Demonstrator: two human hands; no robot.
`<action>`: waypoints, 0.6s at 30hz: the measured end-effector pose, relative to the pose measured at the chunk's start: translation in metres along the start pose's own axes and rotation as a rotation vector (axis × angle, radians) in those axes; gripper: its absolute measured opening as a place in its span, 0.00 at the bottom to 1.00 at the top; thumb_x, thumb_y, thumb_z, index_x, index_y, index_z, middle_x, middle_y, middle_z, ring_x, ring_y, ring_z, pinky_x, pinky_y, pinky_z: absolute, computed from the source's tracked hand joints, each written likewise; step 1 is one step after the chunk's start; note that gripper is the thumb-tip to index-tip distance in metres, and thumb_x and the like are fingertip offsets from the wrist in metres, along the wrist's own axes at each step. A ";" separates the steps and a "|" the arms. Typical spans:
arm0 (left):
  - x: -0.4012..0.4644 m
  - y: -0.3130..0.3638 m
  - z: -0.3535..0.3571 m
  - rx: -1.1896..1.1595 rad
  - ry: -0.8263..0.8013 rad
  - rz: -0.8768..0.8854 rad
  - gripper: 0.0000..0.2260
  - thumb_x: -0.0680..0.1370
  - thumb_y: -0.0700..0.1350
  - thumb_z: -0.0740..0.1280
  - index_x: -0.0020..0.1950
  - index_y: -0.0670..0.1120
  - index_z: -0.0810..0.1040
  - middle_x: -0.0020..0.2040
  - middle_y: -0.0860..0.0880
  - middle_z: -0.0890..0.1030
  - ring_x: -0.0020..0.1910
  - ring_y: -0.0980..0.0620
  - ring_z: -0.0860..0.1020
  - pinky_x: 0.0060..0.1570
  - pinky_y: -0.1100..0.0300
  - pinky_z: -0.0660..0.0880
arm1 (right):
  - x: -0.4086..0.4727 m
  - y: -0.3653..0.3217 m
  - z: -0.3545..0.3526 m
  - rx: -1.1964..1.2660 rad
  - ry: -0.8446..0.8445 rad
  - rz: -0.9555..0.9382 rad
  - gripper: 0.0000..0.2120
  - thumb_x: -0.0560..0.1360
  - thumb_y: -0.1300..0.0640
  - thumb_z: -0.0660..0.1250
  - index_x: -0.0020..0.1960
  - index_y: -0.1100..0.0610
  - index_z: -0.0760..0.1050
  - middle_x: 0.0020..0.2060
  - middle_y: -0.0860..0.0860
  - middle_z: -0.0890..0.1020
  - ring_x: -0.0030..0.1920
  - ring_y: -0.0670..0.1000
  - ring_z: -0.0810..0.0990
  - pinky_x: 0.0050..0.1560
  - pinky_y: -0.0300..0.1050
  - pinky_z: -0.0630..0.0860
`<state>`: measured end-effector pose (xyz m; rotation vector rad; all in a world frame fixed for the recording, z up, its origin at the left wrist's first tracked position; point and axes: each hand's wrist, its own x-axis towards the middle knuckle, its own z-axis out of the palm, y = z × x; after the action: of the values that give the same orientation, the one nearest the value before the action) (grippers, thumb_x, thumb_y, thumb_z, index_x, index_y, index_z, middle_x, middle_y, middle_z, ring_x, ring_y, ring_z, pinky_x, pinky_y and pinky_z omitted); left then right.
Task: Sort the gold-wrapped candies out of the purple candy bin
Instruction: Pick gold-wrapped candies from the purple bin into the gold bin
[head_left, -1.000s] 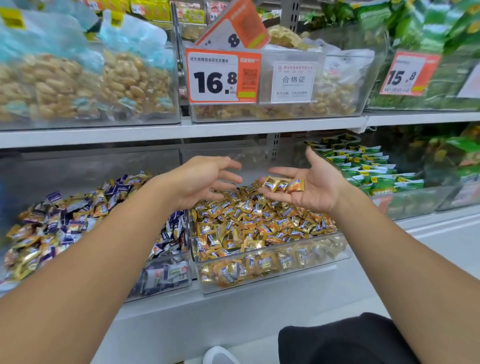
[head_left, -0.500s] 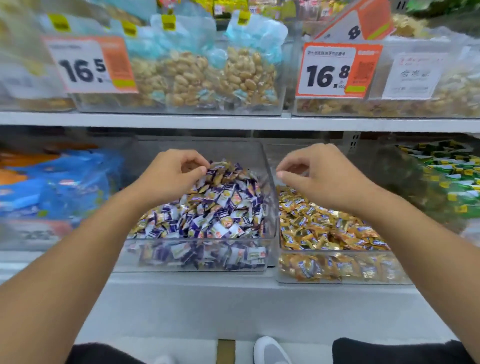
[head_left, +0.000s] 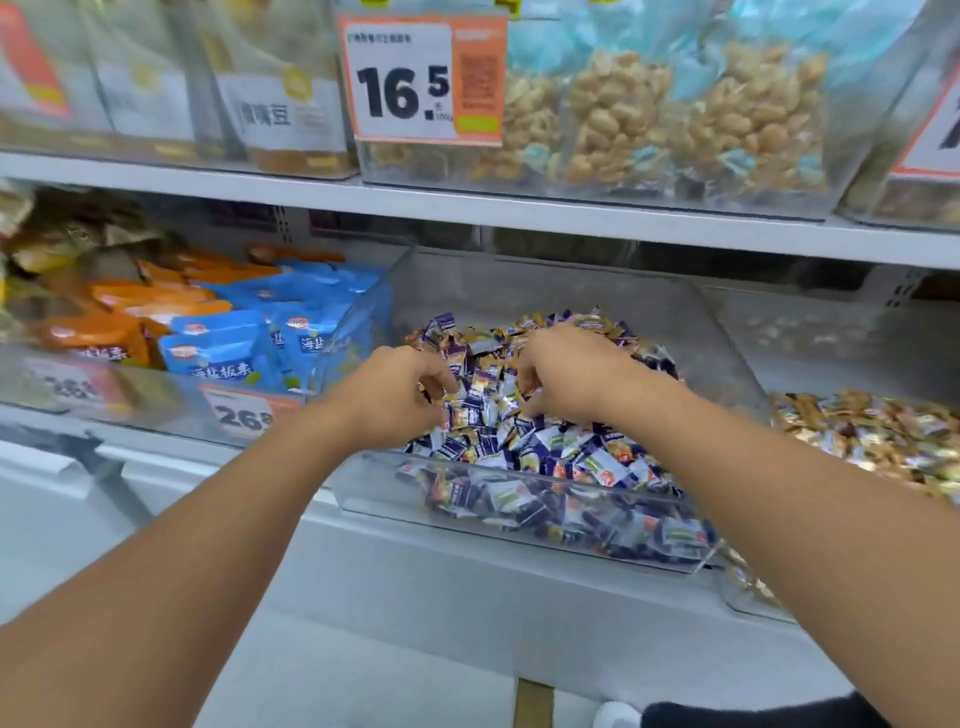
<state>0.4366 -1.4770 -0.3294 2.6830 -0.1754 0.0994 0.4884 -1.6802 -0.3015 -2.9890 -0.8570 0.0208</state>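
The clear purple candy bin (head_left: 545, 291) sits on the lower shelf, heaped with purple-and-white wrapped candies (head_left: 597, 462). Some gold-wrapped candies (head_left: 530, 322) are mixed in along the top of the heap. My left hand (head_left: 400, 395) is on the left side of the pile, fingers curled, pinching at a gold-wrapped candy (head_left: 457, 415). My right hand (head_left: 566, 374) is beside it, with its fingers curled down into the wrappers and the fingertips hidden. The bin of gold candies (head_left: 857, 431) stands just to the right.
Left of the purple bin is a bin of blue and orange snack bags (head_left: 234, 343) with a price tag (head_left: 244, 415). The shelf above (head_left: 519, 213) holds bagged peanuts (head_left: 675, 114) behind a 16.5 tag (head_left: 426, 78). A white shoe tip (head_left: 618, 717) shows at the bottom edge.
A second ago my right palm held gold candies over the gold bin. The view has since swung left, my right hand crossed into the purple bin, and both hands dug into the pile.
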 end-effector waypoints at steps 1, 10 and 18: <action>0.001 -0.001 0.002 -0.044 0.035 -0.001 0.09 0.75 0.43 0.74 0.55 0.48 0.83 0.48 0.51 0.83 0.39 0.56 0.79 0.36 0.69 0.71 | 0.006 0.002 0.000 0.077 0.021 -0.001 0.05 0.73 0.56 0.76 0.45 0.56 0.84 0.40 0.50 0.84 0.38 0.49 0.81 0.43 0.50 0.80; 0.016 0.014 0.013 -0.378 0.053 -0.127 0.15 0.76 0.50 0.73 0.59 0.47 0.78 0.49 0.51 0.82 0.39 0.55 0.80 0.34 0.68 0.74 | 0.023 0.015 -0.013 0.818 0.157 0.216 0.08 0.79 0.60 0.69 0.57 0.59 0.81 0.44 0.52 0.84 0.37 0.49 0.82 0.45 0.46 0.83; 0.025 0.038 0.005 -1.284 0.033 -0.275 0.08 0.78 0.38 0.69 0.57 0.38 0.79 0.49 0.40 0.84 0.42 0.49 0.85 0.38 0.64 0.81 | 0.020 0.003 -0.004 1.385 0.132 0.303 0.11 0.71 0.62 0.77 0.51 0.65 0.80 0.40 0.59 0.86 0.40 0.54 0.87 0.41 0.40 0.84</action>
<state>0.4559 -1.5155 -0.3156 1.4001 0.1215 -0.0498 0.5066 -1.6720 -0.2977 -1.7260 -0.1589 0.2834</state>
